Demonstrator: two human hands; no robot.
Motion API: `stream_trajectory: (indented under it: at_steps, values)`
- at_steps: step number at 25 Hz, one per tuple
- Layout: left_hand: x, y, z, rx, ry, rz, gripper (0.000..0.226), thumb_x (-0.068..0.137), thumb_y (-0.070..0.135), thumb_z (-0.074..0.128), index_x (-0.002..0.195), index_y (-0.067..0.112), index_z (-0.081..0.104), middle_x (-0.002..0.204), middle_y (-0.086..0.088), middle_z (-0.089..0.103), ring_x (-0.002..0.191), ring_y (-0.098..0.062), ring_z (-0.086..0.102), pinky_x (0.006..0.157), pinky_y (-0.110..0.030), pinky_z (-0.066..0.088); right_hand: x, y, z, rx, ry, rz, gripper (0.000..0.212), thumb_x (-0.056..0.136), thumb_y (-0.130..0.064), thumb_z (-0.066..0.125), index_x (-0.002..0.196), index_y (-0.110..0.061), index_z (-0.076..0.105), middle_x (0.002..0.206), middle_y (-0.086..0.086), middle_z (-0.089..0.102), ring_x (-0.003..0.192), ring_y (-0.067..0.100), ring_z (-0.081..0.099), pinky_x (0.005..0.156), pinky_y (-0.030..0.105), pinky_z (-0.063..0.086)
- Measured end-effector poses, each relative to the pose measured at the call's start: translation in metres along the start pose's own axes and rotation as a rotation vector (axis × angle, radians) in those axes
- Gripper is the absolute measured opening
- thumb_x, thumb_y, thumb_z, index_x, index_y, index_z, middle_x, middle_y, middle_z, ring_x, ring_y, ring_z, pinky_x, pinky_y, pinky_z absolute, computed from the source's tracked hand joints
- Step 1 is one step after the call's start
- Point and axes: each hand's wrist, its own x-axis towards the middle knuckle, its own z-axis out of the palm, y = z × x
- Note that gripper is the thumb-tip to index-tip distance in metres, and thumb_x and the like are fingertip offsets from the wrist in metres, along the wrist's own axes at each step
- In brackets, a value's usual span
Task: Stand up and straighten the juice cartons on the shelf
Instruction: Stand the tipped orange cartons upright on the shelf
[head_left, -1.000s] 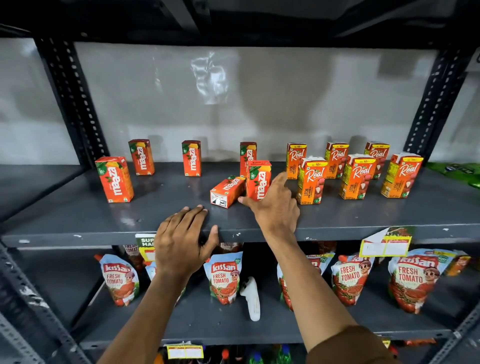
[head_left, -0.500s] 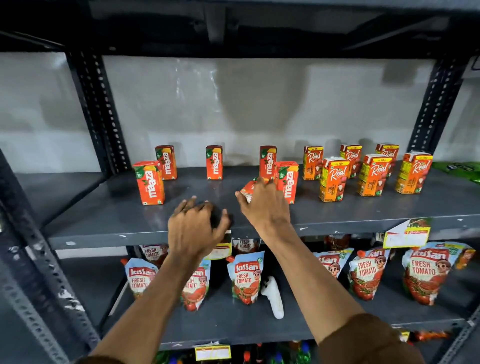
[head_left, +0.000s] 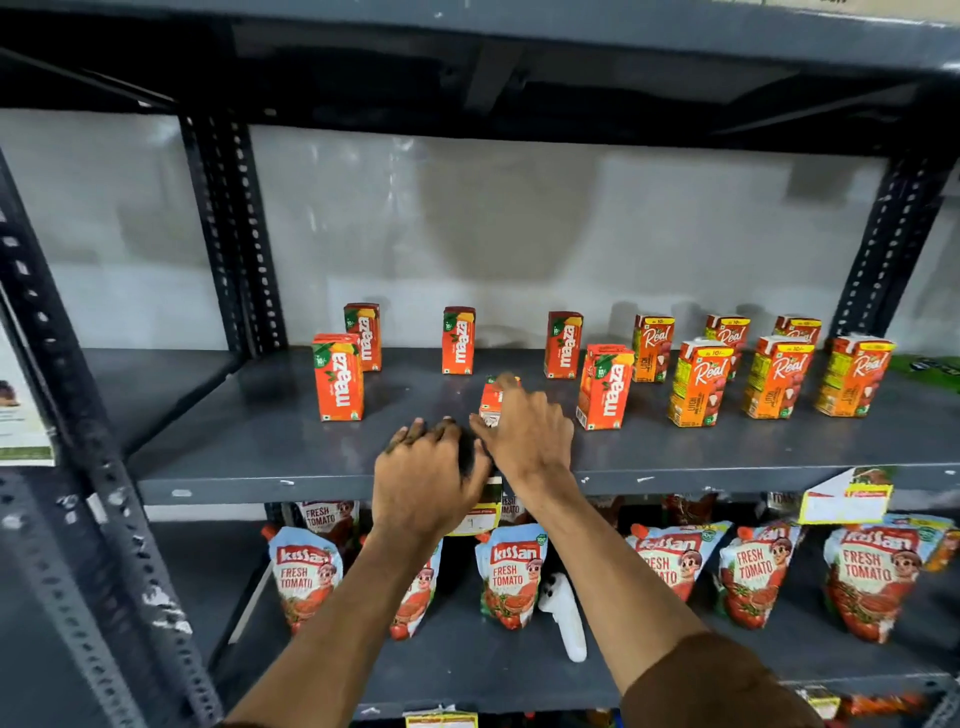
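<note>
standing upright, most cartons (head_left: 695, 383) are seen; one carton (head_left: 492, 401) is gripped by right hand (head_left: 527, 434), left hand (head_left: 428, 480) fingers curled.

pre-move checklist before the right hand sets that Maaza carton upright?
1. Right hand on the carton: ok; how firmly it grips: cannot tell.
2. Carton upright: cannot tell, the hand covers most of it.
3. Bare shelf around the carton: ok.
4. Gap to the front Maaza carton on its right: ok, apart.
5. Left hand out of the way: ok, at the shelf's front edge, holding nothing.
</note>
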Motion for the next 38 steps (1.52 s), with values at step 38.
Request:
stream_trajectory:
  at_steps: [38]
  values:
    - [0.003,0.002,0.003,0.038,-0.016,-0.009,0.036,0.091,0.050,0.048,0.095,0.023,0.071,0.093,0.002,0.075,0.090,-0.023,0.071,0.073,-0.032,0.054,0.026,-0.022,0.013,0.524,0.060,0.191,0.067,0.067,-0.045,0.085,0.113,-0.020,0.043,0.107,0.001,0.072,0.095,0.023,0.072,0.073,0.027,0.049]
